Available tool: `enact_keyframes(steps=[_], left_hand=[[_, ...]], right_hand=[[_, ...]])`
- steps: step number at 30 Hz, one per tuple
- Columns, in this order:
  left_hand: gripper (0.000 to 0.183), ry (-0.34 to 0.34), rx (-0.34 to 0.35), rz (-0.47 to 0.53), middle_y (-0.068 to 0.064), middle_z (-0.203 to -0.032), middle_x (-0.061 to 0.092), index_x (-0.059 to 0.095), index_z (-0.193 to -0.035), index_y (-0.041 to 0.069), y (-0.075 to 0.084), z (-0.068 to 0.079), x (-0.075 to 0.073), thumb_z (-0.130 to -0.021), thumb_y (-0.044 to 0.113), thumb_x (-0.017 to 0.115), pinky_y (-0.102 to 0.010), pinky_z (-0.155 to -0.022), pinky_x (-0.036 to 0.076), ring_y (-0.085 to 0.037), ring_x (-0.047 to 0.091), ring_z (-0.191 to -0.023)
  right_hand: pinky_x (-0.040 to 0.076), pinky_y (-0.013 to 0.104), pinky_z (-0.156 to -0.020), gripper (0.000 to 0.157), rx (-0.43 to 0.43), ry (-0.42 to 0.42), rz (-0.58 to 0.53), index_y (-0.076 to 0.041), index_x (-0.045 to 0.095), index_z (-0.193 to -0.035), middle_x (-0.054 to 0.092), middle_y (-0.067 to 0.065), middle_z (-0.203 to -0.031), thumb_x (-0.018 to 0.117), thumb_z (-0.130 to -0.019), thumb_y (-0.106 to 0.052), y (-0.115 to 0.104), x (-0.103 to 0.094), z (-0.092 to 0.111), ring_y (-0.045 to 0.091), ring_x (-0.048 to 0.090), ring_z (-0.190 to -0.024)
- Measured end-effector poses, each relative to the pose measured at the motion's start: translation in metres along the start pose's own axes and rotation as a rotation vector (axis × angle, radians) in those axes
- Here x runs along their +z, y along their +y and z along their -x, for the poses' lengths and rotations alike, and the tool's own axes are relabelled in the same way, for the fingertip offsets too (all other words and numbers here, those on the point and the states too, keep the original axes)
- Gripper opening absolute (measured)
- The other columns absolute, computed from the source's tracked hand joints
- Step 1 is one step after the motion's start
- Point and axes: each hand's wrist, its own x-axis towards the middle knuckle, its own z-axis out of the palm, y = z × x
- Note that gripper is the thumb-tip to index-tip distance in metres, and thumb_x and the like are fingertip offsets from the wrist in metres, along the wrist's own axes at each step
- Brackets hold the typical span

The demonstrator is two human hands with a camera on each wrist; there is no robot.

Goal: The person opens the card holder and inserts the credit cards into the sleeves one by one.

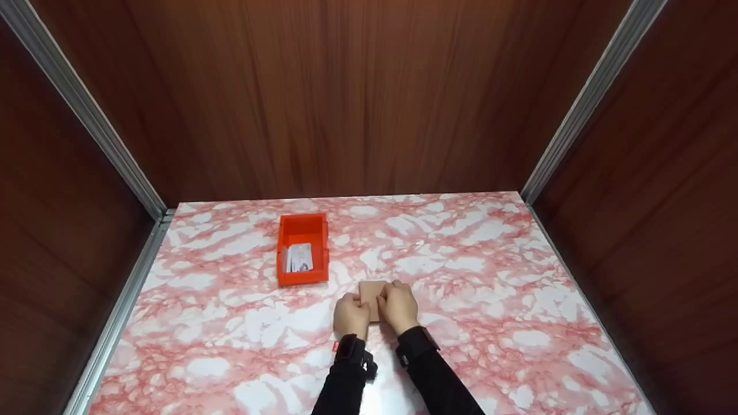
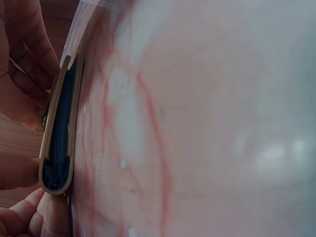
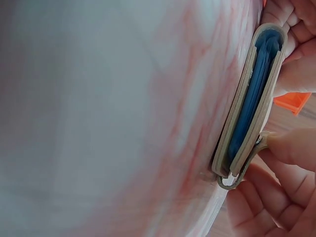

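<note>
A tan card holder [image 1: 372,292] lies on the table between both hands, folded over, with its blue inner sleeves [image 3: 253,101] showing at the near edge in the right wrist view. My left hand [image 1: 351,316] pinches its rounded spine side, thumb on top and fingers beneath. On the opposite side, my right hand [image 1: 399,305] holds the small closing strap [image 3: 247,165] between thumb and curled fingers. That strap bends around the holder's free edges, with its tip lifted off the upper cover.
An orange-red bin [image 1: 304,278] stands on the table left of and beyond the hands, with white printed cards [image 1: 301,257] inside. Dark wood panels [image 1: 346,104] wall in the back and sides. The table [image 1: 230,323] has a red-and-white marbled top.
</note>
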Motion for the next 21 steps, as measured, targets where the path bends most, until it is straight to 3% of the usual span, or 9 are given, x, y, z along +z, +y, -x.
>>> enact_keyframes(steps=[21], left_hand=[[0.017, -0.012, 0.002, 0.002, -0.004, -0.08, 0.068, 0.07, -0.094, 0.005, -0.0003, -0.0003, 0.0002, -0.078, 0.012, 0.074, -0.042, -0.069, 0.052, -0.024, 0.065, -0.074]], right_hand=[[0.046, 0.042, -0.063, 0.026, -0.059, 0.057, -0.036, -0.009, 0.054, -0.063, 0.053, 0.005, -0.065, 0.076, -0.075, -0.003, 0.0078, 0.0021, -0.0022, 0.029, 0.055, -0.064]])
